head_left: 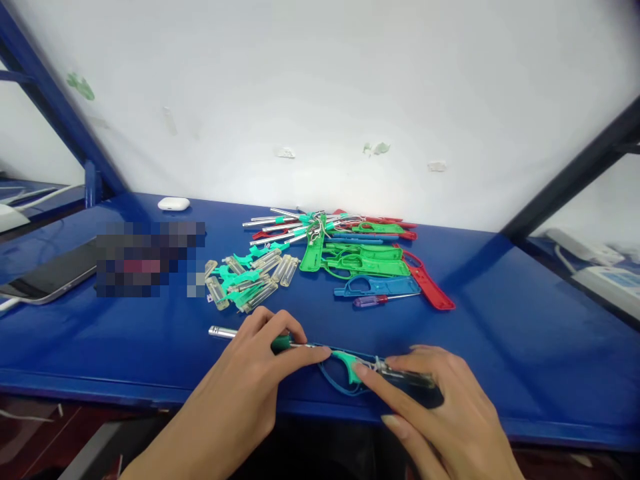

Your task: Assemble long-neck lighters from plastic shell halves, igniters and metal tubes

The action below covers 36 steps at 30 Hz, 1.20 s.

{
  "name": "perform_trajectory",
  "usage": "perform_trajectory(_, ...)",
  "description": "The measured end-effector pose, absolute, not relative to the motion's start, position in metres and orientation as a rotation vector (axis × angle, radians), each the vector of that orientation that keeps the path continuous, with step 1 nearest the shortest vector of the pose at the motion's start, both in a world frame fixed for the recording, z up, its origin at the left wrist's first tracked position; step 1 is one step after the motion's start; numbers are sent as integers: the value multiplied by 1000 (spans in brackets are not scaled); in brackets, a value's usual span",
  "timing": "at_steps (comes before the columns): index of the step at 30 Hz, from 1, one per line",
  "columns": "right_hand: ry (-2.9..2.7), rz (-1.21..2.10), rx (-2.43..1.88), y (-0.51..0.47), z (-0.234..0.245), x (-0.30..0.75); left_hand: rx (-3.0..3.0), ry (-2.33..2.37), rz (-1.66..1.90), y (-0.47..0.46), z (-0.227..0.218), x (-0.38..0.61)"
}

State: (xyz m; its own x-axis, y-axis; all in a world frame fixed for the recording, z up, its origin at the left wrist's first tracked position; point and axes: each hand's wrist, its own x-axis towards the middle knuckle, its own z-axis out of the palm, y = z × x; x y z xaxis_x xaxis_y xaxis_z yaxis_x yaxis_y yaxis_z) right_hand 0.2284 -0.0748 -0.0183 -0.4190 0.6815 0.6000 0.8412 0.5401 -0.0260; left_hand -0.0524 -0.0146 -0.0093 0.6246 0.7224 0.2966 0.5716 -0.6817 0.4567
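Observation:
A partly open long-necked lighter (pixel 344 362) lies along the table's front edge, with a blue half-shell, a teal trigger and a clear tank. Its metal tube (pixel 223 332) points left. My left hand (pixel 260 363) grips it near the base of the tube, thumb and fingers closed around a dark green collar. On the handle end, my right hand (pixel 440 393) has a fingertip against the trigger (pixel 351 368), while its thumb or another finger presses by the tank, which the hand partly hides.
Behind lie clear lighter tanks (pixel 267 293) mixed with teal triggers, metal tubes with wires (pixel 280 233), and green half-shells (pixel 370 263). A red half-shell (pixel 433 283), a blue half-shell (pixel 385 286) and a screwdriver (pixel 370 301) are at right. A phone (pixel 55 270) and white case (pixel 173 204) lie left.

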Motion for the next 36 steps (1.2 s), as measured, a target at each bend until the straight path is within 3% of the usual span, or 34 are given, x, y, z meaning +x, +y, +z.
perform_trajectory(13, -2066, -171, -1431, -69, -7, 241, 2488, 1120, 657, -15, -13, -55)
perform_trajectory(23, -2517, -461, -1465, 23, 24, 278, 2445, 1098, 776, -16, -10, -56)
perform_trajectory(36, -2591, -550, -1365, 33, 25, 282, 2426, 1115, 802, -15, -10, -56)
